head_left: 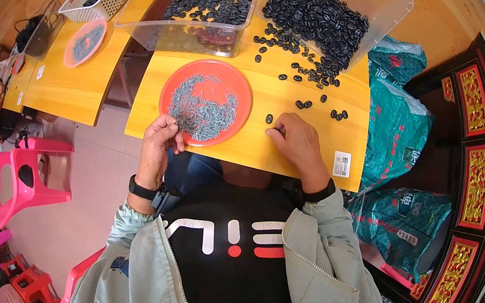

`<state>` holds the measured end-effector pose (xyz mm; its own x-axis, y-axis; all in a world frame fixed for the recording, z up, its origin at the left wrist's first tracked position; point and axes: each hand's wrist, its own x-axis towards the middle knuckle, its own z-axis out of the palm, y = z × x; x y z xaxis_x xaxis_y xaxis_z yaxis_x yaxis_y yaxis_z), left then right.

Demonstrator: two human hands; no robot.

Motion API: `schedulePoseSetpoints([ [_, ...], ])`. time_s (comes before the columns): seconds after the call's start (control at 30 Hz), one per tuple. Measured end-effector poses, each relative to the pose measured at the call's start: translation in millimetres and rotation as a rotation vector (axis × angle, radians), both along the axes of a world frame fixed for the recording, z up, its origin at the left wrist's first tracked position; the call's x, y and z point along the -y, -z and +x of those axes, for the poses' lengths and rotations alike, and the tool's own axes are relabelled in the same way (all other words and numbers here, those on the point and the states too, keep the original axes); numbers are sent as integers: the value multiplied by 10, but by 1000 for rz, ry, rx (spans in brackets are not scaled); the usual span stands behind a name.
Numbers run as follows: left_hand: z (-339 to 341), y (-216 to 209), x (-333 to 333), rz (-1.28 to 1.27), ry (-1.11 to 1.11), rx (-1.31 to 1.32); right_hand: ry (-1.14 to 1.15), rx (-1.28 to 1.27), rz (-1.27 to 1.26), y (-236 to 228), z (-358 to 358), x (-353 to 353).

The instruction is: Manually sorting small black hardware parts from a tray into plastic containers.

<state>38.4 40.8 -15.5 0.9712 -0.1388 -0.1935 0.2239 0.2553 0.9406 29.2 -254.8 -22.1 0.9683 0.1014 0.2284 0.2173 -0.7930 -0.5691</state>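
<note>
We see grey screws [196, 120] in the red plate [243, 85] on the tabletop [345, 126]. At its near left rim, the left hand [163, 134] has fingers pinched together; what is between them, we cannot see. On the right, near one black piece [269, 118], the right hand [299, 143] curls its fingers; whether they grip, we are not sure.

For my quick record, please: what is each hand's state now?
Left hand: pinched closed at the round red plastic tray; anything held cannot be told.
Right hand: curled closed over the yellow wooden table; anything held cannot be told.
</note>
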Motion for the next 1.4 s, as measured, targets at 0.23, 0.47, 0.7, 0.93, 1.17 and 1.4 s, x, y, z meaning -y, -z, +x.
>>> schedulePoseSetpoints([
  [0.23, 3, 10, -12, 6, 9, 0, 0, -10, 23, -4, 1, -1],
  [0.47, -2, -10, 10, 10, 3, -8, -2, -10, 23, 9, 4, 7],
  [0.7, -5, 4, -3, 9, 4, 0, 4, -20, 25, -11, 2, -5],
  [0.93, -12, -12, 5, 12, 5, -2, 1, -28, 10, -16, 2, -6],
  [1.17, -2, 5, 3, 8, 1, -4, 0, -8, 21, -6, 9, -3],
  [1.4, 8, -4, 6, 4, -12, -8, -11, -103, -16, -71, 24, -14],
])
